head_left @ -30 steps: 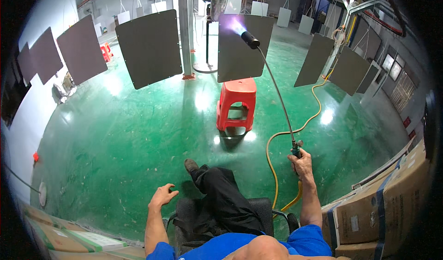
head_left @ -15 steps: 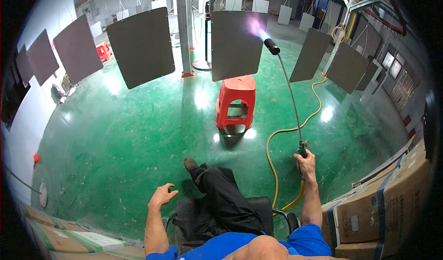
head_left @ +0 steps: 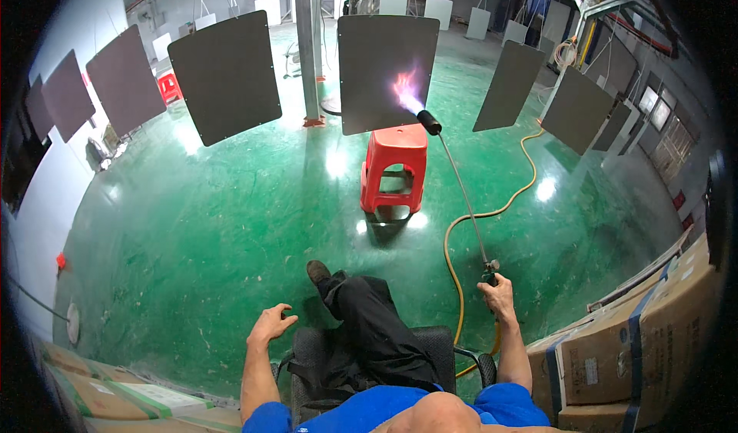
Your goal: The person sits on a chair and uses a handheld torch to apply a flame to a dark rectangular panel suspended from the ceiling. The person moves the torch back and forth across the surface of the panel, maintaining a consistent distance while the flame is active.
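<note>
My right hand (head_left: 500, 298) is closed around the handle of a long gas torch (head_left: 462, 187). Its black nozzle points up and to the left, and a pink and violet flame (head_left: 407, 93) plays over the lower right part of a dark grey hanging panel (head_left: 384, 60). A yellow hose (head_left: 452, 268) runs from the torch's handle end across the floor. My left hand (head_left: 272, 323) hovers beside the chair (head_left: 314, 348) with nothing in it, its fingers loosely apart.
A red plastic stool (head_left: 393, 168) stands under the middle panel. More dark panels (head_left: 227, 79) hang in a row to both sides. A metal post (head_left: 307, 48) rises between two panels. Cardboard boxes (head_left: 596, 364) are stacked at the right, with others (head_left: 115, 398) at the lower left.
My right hand has drawn back toward me and left with the torch. The flame has moved down and left over the middle panel. The hanging panels have shifted slightly left. My left hand stays put.
</note>
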A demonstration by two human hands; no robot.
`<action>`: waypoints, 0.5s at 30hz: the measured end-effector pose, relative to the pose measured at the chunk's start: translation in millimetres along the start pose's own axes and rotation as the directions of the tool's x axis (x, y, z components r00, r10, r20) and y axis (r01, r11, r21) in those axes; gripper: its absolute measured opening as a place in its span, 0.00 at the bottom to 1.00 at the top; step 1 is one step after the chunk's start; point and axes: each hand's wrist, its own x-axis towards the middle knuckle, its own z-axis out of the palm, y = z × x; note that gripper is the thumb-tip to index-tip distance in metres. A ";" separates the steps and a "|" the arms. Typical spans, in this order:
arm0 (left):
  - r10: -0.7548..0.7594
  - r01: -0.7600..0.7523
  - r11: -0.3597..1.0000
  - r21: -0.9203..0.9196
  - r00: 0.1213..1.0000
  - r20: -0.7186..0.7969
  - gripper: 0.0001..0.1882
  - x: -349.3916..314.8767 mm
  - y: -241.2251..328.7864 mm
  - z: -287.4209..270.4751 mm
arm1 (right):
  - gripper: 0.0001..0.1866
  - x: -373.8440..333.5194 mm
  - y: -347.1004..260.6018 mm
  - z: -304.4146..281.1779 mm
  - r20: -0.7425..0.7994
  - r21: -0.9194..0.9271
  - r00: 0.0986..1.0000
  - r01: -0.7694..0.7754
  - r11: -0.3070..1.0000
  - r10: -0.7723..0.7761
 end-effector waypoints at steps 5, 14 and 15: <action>-0.022 0.022 1.000 -0.015 0.999 0.026 0.29 -2.7 4.5 -2.4 | 0.10 -10.8 3.4 9.9 0.073 -0.020 0.997 -0.022 1.000 0.023; -0.022 0.022 1.000 -0.005 1.000 0.009 0.29 -3.7 6.2 -1.8 | 0.09 -18.9 -52.8 17.9 0.115 0.090 0.993 -0.023 0.996 0.012; -0.020 0.020 1.000 -0.006 1.000 0.006 0.29 -4.5 5.1 -1.1 | 0.09 -15.9 -62.4 20.4 0.089 0.088 0.996 0.014 0.996 -0.022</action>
